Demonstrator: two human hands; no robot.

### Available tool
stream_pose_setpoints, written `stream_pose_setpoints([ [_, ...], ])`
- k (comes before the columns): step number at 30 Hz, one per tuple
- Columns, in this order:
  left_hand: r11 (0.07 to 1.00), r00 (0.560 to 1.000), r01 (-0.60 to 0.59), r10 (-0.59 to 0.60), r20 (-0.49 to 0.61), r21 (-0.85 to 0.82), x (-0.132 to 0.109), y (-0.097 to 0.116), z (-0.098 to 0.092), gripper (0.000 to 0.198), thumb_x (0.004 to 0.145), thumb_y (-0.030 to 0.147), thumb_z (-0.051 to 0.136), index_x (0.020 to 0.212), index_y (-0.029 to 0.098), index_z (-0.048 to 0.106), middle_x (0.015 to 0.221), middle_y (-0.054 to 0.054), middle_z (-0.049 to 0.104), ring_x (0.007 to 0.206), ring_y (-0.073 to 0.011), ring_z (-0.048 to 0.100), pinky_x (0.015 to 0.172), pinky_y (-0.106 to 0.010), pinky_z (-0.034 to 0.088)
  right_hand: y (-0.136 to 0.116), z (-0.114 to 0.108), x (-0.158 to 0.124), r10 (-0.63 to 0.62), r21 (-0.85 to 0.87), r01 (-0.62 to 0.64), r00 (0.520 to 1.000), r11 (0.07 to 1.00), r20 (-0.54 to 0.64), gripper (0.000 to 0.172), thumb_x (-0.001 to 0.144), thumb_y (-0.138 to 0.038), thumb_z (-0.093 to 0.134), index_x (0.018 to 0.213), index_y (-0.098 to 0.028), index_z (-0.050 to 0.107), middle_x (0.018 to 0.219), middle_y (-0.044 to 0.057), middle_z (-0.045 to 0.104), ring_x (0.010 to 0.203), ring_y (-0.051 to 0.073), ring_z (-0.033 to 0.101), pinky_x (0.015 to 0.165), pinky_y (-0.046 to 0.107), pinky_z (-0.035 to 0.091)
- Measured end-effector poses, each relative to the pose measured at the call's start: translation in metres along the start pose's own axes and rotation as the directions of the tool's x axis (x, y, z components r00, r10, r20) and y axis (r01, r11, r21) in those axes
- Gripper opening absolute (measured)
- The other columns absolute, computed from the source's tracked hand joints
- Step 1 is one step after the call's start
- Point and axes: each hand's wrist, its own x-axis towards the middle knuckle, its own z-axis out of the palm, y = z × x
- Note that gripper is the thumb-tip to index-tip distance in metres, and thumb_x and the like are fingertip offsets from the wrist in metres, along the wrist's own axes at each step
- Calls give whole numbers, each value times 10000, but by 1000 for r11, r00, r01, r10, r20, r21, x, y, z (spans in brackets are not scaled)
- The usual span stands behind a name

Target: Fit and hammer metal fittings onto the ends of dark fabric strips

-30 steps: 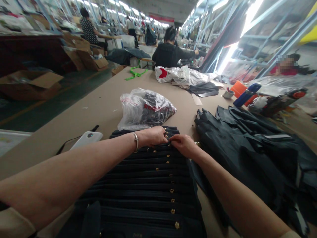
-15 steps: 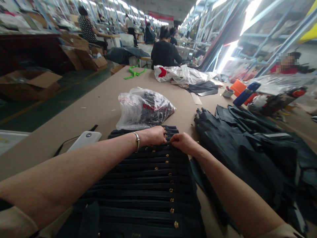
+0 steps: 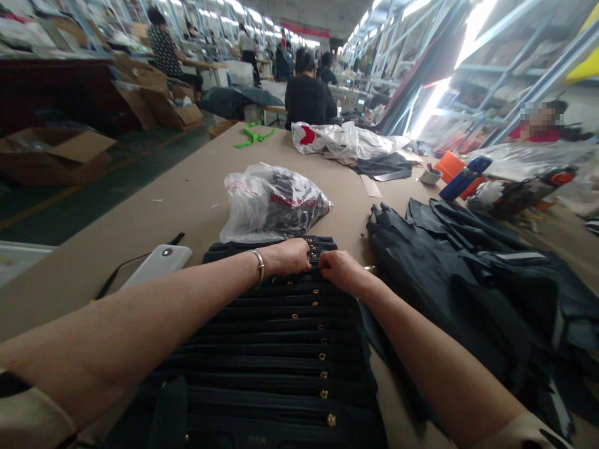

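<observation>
Overlapping dark zippered pieces [image 3: 281,349] lie in a fanned row in front of me, with gold sliders [image 3: 322,375] along their right side. At the far end of the row, my left hand [image 3: 292,255] is closed, its fingertips gripping one of the dark pieces beside a gold slider. A silver bangle [image 3: 259,268] circles that wrist. Just to its right, my right hand [image 3: 340,269] has its fingers curled in a pinch on the same piece's edge. The fingers cover the exact spot they grip.
Beyond the row sits a clear plastic bag [image 3: 276,202] with dark contents. A white phone [image 3: 156,267] lies left, and dark fabric [image 3: 458,280] is heaped right. Farther back are a blue bottle [image 3: 465,178], a white plastic bag [image 3: 346,140] and a green strap [image 3: 253,135]. Other people sit beyond the table.
My right hand's fingers have curled in more tightly and shifted slightly. The gold sliders near my left fingertips show more clearly. The row of pieces stays in place.
</observation>
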Motion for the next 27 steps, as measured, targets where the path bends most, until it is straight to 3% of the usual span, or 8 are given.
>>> stream_pose_setpoints([
  [7,976,998,57,-56,7,-210,-17,-10,-16,66,601,215,610,591,171,562,427,48,455,382,-84,364,398,-225,230,-10,-11,-8,-11,-7,10,994,1000,-111,118,720,-157,527,736,-209,632,692,12,621,662,147,536,595,241,356],
  [11,884,999,47,-44,18,-465,-32,-12,-30,125,701,306,564,702,188,526,502,53,462,361,-71,372,344,-205,223,-36,-5,-15,-50,388,109,986,915,-160,83,754,-213,544,789,-194,616,676,-13,598,644,117,532,611,225,395],
  [14,777,1000,13,-4,16,-630,-36,-12,-33,188,757,350,531,687,188,465,557,50,451,381,-55,387,327,-178,240,-60,10,-17,-21,843,-29,999,538,48,211,750,-300,582,926,-185,568,724,-11,589,650,116,567,598,234,455],
  [17,658,1000,-15,24,1,-753,-37,-14,-31,175,771,326,541,714,186,452,597,51,452,365,-35,362,304,-164,234,-76,23,-17,-46,970,-228,972,90,232,342,727,-412,611,964,-177,534,748,-1,595,633,120,606,594,260,494],
  [19,590,999,-31,27,-19,-807,-39,-16,-31,145,772,290,548,737,185,454,613,47,458,369,-34,384,296,-156,234,-79,27,-17,-52,967,-255,966,1,254,365,675,-444,656,880,-168,534,668,-22,578,548,104,588,540,241,485],
  [21,547,999,-50,19,-47,-836,-42,-20,-32,140,780,281,542,739,185,449,621,44,457,392,-38,423,295,-144,229,-78,27,-17,-35,972,-225,973,67,228,358,648,-460,675,776,-162,523,587,-42,553,460,84,541,457,205,445],
  [24,521,997,-60,-18,-82,-852,-50,-29,-38,151,776,280,555,734,186,444,622,43,462,406,-42,452,287,-129,198,-69,19,-14,0,942,-149,988,300,156,320,691,-458,633,696,-159,519,484,-59,513,357,56,440,351,164,337],
  [27,611,998,13,-56,-27,-792,-58,-37,-37,162,731,292,605,759,185,487,597,45,478,385,-53,446,280,-136,198,-60,10,-10,43,881,-83,997,467,71,259,728,-408,593,682,-163,521,434,-75,479,318,47,385,318,154,281],
])
